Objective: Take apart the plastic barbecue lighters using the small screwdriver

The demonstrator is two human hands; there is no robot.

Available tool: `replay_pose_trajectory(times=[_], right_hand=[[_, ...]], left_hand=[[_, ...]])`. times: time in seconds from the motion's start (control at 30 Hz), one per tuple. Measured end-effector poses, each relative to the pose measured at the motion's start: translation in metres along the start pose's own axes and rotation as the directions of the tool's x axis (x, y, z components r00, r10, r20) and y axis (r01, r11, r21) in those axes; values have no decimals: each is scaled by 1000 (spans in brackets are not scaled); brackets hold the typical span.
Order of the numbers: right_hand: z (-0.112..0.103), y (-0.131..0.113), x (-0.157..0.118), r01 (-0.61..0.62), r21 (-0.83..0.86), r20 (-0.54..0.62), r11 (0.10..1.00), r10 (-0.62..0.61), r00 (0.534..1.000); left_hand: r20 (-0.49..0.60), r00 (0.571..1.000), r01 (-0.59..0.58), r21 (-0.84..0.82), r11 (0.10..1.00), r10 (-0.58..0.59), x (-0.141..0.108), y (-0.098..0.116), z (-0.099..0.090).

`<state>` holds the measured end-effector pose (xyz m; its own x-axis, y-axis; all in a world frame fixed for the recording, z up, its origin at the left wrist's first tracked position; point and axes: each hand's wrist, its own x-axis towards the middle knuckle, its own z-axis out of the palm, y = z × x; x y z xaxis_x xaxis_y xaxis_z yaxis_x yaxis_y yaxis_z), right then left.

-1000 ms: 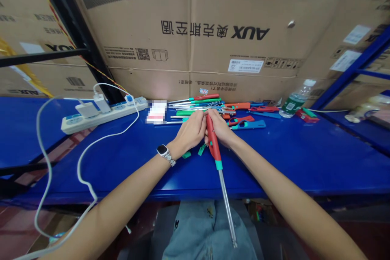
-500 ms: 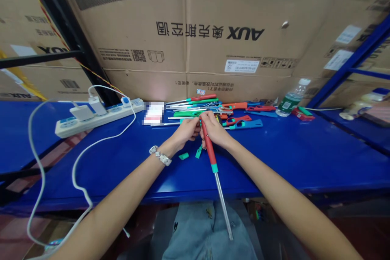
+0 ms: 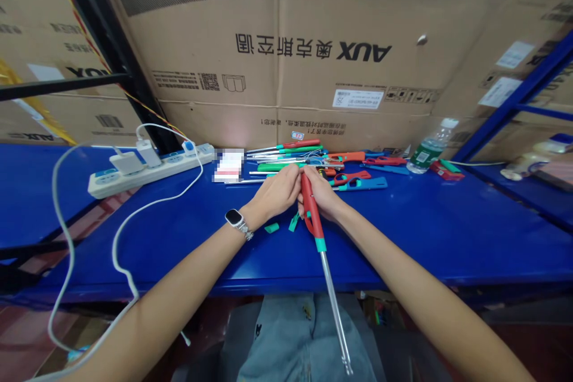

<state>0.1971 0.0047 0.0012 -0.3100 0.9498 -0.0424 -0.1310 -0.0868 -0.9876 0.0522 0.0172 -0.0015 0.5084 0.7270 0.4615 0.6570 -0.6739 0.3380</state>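
Red lighter (image 3: 312,209), tube (image 3: 331,292) over near table edge (image 3: 425,280)

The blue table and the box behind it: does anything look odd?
The cardboard box stands with its printing upside down. Two small green pieces lie loose on the blue table, left of the red lighter and apart from the lighter pile; whether they broke off, I cannot tell.

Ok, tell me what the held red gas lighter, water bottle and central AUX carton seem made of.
Red gas lighter: the handle looks like smooth plastic, evenly coloured with a soft sheen; the tube, silvery with bright streaks, looks like polished metal.
Water bottle: probably glossy plastic, being see-through.
Central AUX carton: matt cardboard, probably corrugated, judging by its brown, creased surface.
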Motion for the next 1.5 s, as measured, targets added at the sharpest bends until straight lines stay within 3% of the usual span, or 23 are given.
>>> replay_pose_trajectory(times=[0.17,0.3,0.4,0.5,0.63,0.73,0.83,0.97,1.17,1.27,1.37,1.5], right_hand=[[-2,0,-1,64,-94,-15,994,-66,998],[-3,1,1,57,-145,-35,988,-63,997],[-1,1,3,47,-126,-41,991,-52,998],[0,0,3,24,-51,-52,998,-27,998],[-1,-1,1,-3,13,-59,1000,4,998],[-1,-1,-1,13,20,-24,1000,-13,1000],[-1,-1,-1,53,5,3,999,-53,999],[-1,-1,1,71,-13,-25,997,-72,997],[-1,-1,3,39,42,-39,998,-37,999],[0,0,2,19,49,-47,999,-17,999],[1,0,1,36,23,-42,999,-35,999],[1,-1,0,92,-23,-40,995,-93,995]], left_hand=[[-5,975,210,-322,923,-224,5,6,7],[123,943,325,-548,770,-310,9,5,11],[68,953,296,-428,854,-296,7,4,8],[-28,983,173,-202,964,-182,1,6,3],[-44,997,62,-52,997,-64,-1,7,2],[-63,995,73,-73,995,-77,2,5,4],[-107,985,113,-197,974,-135,5,3,7],[-47,977,180,-342,922,-208,7,5,8],[-67,994,83,-20,996,-85,2,6,0],[-45,999,8,19,1000,-7,2,3,-1],[-75,996,39,-61,997,-44,5,1,4],[-101,976,153,-303,941,-191,13,-1,9]])
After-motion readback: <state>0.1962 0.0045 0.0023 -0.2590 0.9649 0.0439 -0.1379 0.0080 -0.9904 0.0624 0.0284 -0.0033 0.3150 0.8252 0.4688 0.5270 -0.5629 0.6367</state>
